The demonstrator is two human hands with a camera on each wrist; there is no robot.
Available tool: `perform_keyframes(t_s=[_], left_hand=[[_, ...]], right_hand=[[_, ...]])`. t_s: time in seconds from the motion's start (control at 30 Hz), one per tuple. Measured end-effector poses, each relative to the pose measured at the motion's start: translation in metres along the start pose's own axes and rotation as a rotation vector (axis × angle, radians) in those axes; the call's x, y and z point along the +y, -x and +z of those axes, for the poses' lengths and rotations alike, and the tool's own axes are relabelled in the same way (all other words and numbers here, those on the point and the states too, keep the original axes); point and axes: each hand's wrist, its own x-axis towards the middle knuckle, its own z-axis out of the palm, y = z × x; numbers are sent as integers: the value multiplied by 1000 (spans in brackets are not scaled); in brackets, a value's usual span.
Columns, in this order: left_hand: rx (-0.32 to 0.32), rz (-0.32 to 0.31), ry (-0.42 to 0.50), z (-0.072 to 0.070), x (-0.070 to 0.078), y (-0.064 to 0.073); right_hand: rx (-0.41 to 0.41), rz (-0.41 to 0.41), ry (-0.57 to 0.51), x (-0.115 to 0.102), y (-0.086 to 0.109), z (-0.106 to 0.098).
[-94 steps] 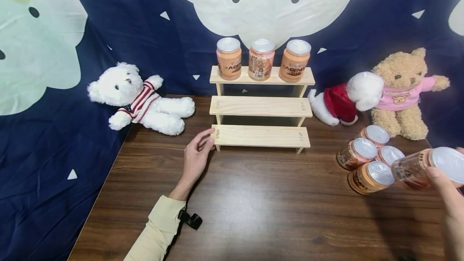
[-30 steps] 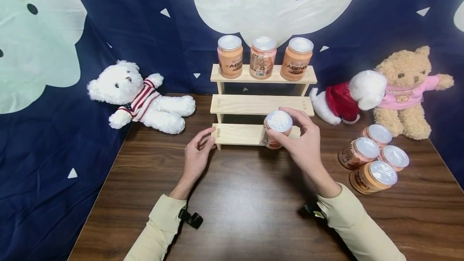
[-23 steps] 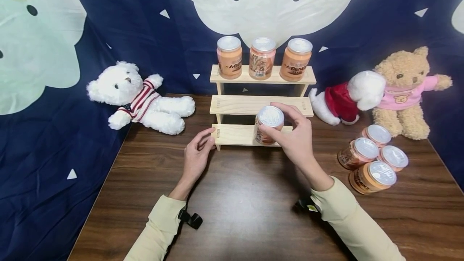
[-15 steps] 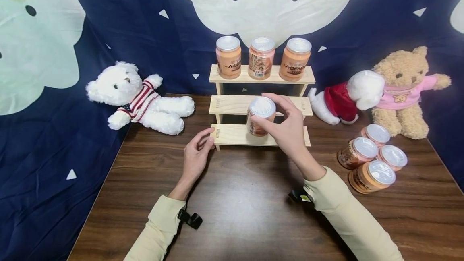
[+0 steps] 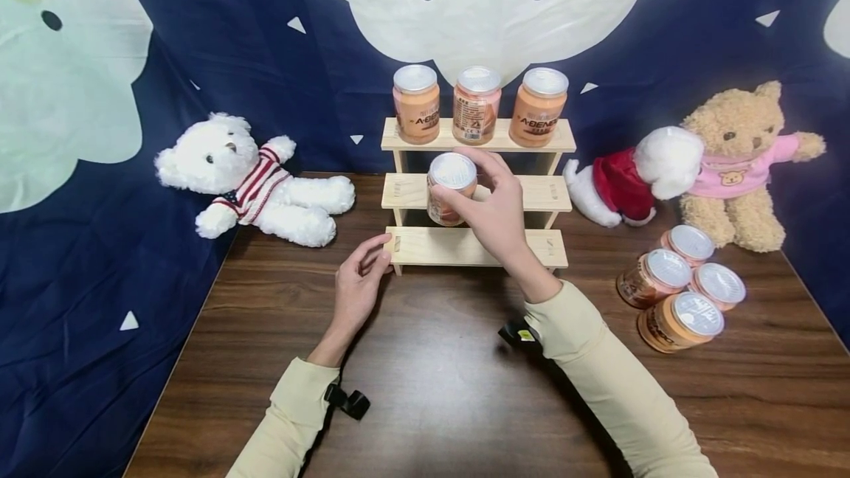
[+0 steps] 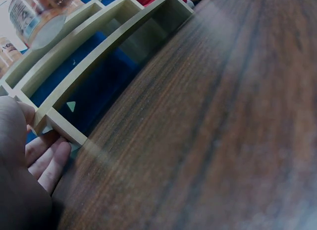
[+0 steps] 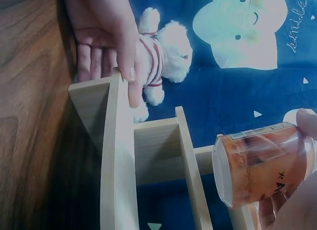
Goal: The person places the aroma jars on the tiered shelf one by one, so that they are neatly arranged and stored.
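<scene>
My right hand (image 5: 494, 209) holds a jar (image 5: 451, 190) of orange-pink contents with a silvery lid, thumb on the near side and fingers round the far side. In the right wrist view the jar (image 7: 265, 165) is off the boards, its base apart from them. In the head view it overlaps the left part of the middle step of a three-step wooden display shelf (image 5: 478, 248). My left hand (image 5: 358, 282) grips the left end of the lowest board, with the thumb and fingers about its corner in the left wrist view. Three similar jars (image 5: 477, 105) stand upright on the top step.
Several jars (image 5: 667, 271) stand grouped on the brown table (image 5: 425, 389) at the right. A white teddy bear (image 5: 255, 183) lies to the left of the shelf. A white plush dog in red (image 5: 620, 183) and a tan bear (image 5: 737, 168) sit to the right. A blue curtain (image 5: 219, 43) hangs behind.
My right hand has brought the jar from the group at the right to the shelf, then up and left from the lowest step to the middle one. My left hand stays put.
</scene>
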Motion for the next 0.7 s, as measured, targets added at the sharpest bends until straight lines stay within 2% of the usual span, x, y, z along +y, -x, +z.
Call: perform_keyframes(t_s=[0.23,0.5,0.63,0.7], left_hand=[[-1,3,10,1,0,0],[6,-4,5,1,0,0],[7,17,1,0,-2,0],[4,48,22,-1,-8,-2]], right_hand=[[19,33,-2,5,-6,13],[8,59,14,11,-9,19],[-14,74,14,13,-12,21],[-32,89,10,13,-15,22]])
